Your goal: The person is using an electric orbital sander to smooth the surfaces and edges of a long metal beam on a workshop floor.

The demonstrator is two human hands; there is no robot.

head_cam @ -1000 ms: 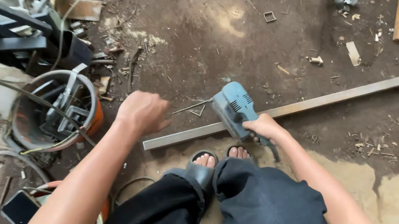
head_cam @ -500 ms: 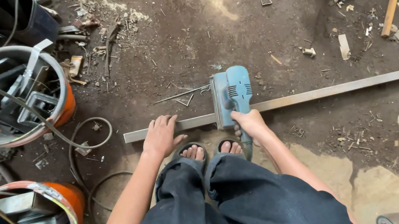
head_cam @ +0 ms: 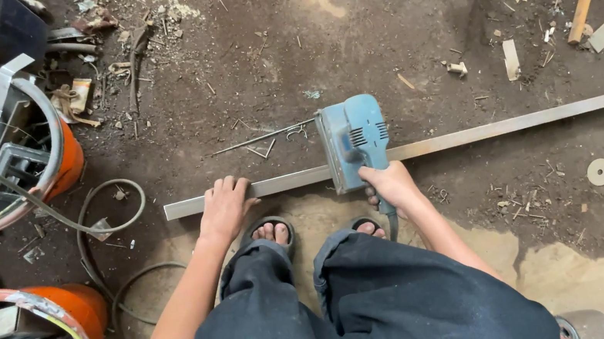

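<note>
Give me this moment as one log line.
left hand: flat on metal bar | right hand: gripping blue power tool on bar | stance: squatting, sandals

One blue power tool (head_cam: pixel 352 143), one long metal bar (head_cam: pixel 469 137), two orange buckets (head_cam: pixel 66 158) of scrap, one grinding disc (head_cam: pixel 599 171), two sandalled feet (head_cam: pixel 271 233).

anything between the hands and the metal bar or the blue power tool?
Nothing visible. The left hand rests flat on the long metal bar near its left end; the right hand grips the handle of the blue power tool, which sits across the bar.
</note>
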